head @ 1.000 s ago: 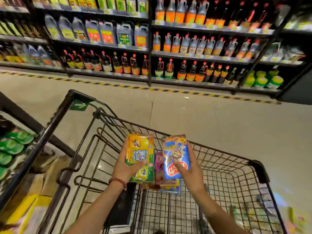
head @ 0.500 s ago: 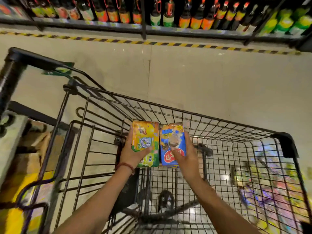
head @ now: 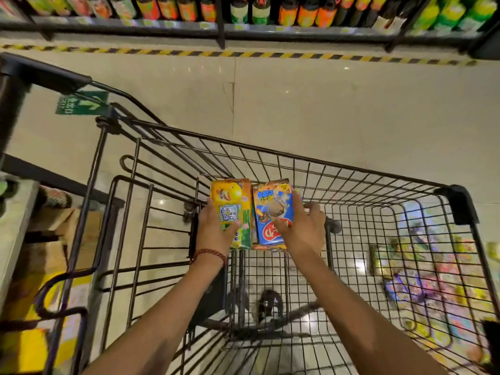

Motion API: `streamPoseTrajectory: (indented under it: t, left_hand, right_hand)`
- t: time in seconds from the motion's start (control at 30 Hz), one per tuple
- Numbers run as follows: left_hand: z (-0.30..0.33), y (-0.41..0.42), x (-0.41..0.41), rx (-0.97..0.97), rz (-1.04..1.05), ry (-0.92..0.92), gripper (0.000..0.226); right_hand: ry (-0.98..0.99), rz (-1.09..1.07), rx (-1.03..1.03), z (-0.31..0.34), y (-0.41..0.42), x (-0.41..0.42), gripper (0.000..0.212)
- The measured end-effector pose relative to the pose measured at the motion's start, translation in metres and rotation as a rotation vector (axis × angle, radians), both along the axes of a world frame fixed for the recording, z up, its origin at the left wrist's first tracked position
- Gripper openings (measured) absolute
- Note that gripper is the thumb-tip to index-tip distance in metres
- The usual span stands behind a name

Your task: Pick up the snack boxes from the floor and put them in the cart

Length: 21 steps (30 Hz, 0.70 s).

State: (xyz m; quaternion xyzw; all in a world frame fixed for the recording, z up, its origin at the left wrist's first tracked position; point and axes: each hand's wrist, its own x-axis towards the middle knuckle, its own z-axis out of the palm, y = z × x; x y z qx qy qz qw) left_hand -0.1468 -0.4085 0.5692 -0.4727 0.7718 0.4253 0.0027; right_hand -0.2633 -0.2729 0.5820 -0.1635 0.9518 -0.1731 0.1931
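Note:
Both my arms reach down into a black wire shopping cart [head: 319, 161]. My left hand [head: 213, 228] grips a yellow and green snack box [head: 230, 196], thumb across its front. My right hand [head: 300, 228] holds a blue snack box [head: 273, 207] with a red logo, right beside the yellow one. More boxes sit stacked under these two; only their edges show. Both boxes are low inside the basket near its far left corner.
Several colourful snack boxes [head: 422, 280] lie on the floor to the right, seen through the cart's mesh. A shelf of bottles [head: 243, 9] runs along the top behind yellow-black floor tape. Cardboard and yellow packaging [head: 32, 266] lie on the left beside the cart handle [head: 46, 74].
My view has tilted down from the shelves to the cart. Both hands have lowered the boxes from above the rim deeper into the basket.

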Motion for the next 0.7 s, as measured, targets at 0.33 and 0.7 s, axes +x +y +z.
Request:
streamPoseTrajectory:
  t: [0.33, 0.7]
  left_hand:
    - [0.091, 0.011, -0.028, -0.582, -0.484, -0.126, 0.071]
    - [0.217, 0.114, -0.081, -0.975, -0.874, 0.181, 0.07]
  right_hand:
    - [0.431, 0.054, 0.014, 0.07, 0.062, -0.009, 0.057]
    - [0.663, -0.178, 0.198, 0.191, 0.186, 0.008, 0.054]
